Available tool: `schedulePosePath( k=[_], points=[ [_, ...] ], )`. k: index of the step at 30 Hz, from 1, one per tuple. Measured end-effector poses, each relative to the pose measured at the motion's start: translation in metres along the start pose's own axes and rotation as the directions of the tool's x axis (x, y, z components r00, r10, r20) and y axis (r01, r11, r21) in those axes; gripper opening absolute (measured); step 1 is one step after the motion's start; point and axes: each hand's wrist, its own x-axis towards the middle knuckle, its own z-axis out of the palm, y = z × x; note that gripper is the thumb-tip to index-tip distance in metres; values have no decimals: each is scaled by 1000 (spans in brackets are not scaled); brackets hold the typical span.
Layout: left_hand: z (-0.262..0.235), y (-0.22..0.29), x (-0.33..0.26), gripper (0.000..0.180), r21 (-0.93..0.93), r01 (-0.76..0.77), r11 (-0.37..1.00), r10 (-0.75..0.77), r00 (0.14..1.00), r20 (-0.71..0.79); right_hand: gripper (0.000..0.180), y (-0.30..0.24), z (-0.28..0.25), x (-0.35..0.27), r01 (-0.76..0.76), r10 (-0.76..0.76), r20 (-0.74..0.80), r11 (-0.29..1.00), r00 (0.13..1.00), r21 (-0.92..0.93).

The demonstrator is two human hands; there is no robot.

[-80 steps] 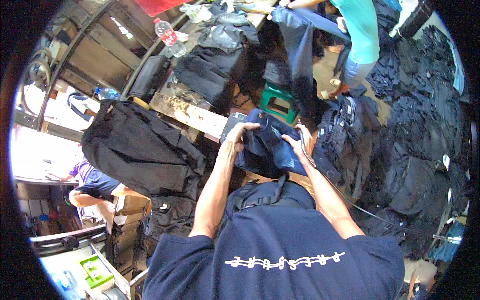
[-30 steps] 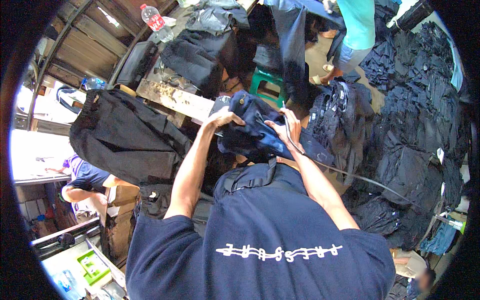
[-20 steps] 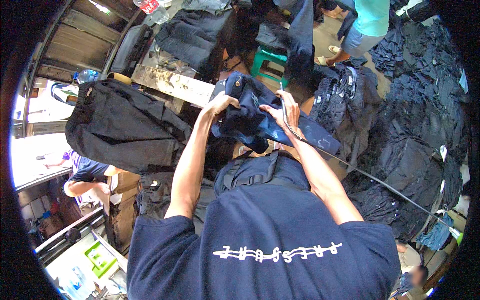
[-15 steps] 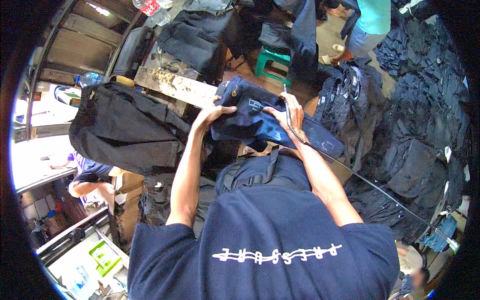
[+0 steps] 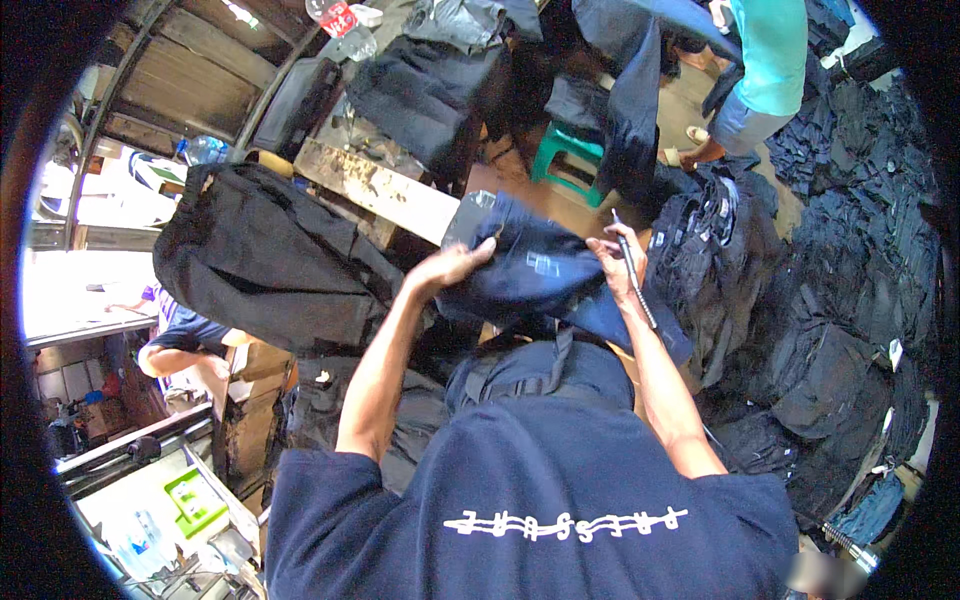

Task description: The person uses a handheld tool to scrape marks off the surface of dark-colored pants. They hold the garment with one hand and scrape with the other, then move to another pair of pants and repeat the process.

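Note:
Dark blue denim trousers [image 5: 520,265] with a pale printed outline lie bunched across my lap, partly blurred by motion. My left hand [image 5: 453,268] grips their left side, thumb on top and the other fingers mostly hidden. At the right side of the cloth is my right hand [image 5: 622,262], its fingers closed around a slim pen-like tool [image 5: 630,262] with a ribbed cord running down along the wrist. The tool's thin tip points up and away from the cloth. Those same fingertips are close to the denim; whether they pinch it I cannot tell.
Black trousers [image 5: 265,260] are draped at the left beside a worn wooden plank [image 5: 375,185]. A green stool [image 5: 568,160] stands ahead. Dark garments [image 5: 850,270] heap up along the right. One person [image 5: 770,70] stands at far right; another [image 5: 190,345] sits at left.
The denim has shifted and crumpled between my hands. My right hand has drawn the tool's tip up, its thumb off the printed outline. The view has swung slightly.

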Motion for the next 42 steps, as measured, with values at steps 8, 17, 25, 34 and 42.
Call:
schedulePosePath(
  k=[8, 17, 25, 34, 42],
  points=[
    [-39, 4, 80, 85, 182, -103, 978, 189, 810, -555, 60, -16, -30, -29, 14, -48, -63, 887, 997, -461],
    [83, -15, 27, 79, 862, -320, 393, 886, 384, -261, 56, 5, -75, -70, 15, -93, -154, 896, 984, -444],
    [175, -25, 37, 109, 813, -376, 444, 764, 633, -125, 54, 25, -94, -83, -22, -68, -188, 898, 980, -440],
    [43, -61, 18, 70, 624, -31, 781, 624, 90, -776, 52, 11, -102, -91, 8, -196, -238, 786, 951, -618],
    [-8, -32, 35, 124, 615, 277, 739, 199, 782, -591, 56, -44, 24, -26, 321, -342, -75, 924, 937, -207]
  ],
)
